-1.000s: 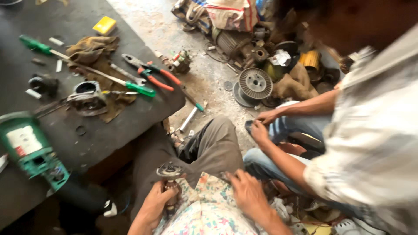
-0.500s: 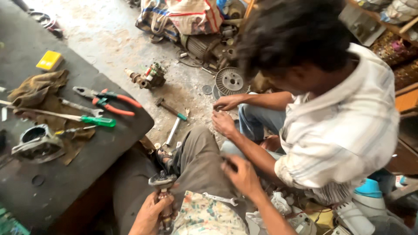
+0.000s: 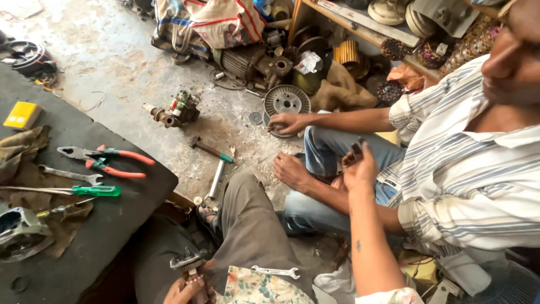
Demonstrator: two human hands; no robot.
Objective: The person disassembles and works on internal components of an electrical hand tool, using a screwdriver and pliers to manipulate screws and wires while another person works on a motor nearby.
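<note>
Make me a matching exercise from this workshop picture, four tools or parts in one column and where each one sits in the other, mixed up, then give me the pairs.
Things:
1. pliers with orange handles
2. hammer
3. small spanner
4. yellow block

Places:
A. on the wearer's lap, on the flowered cloth
B. on the concrete floor, near a metal tube
C. at the far left of the dark table top
D. on the dark table, just above the green-handled screwdriver

Pairs: 1-D, 2-B, 3-A, 4-C
</note>
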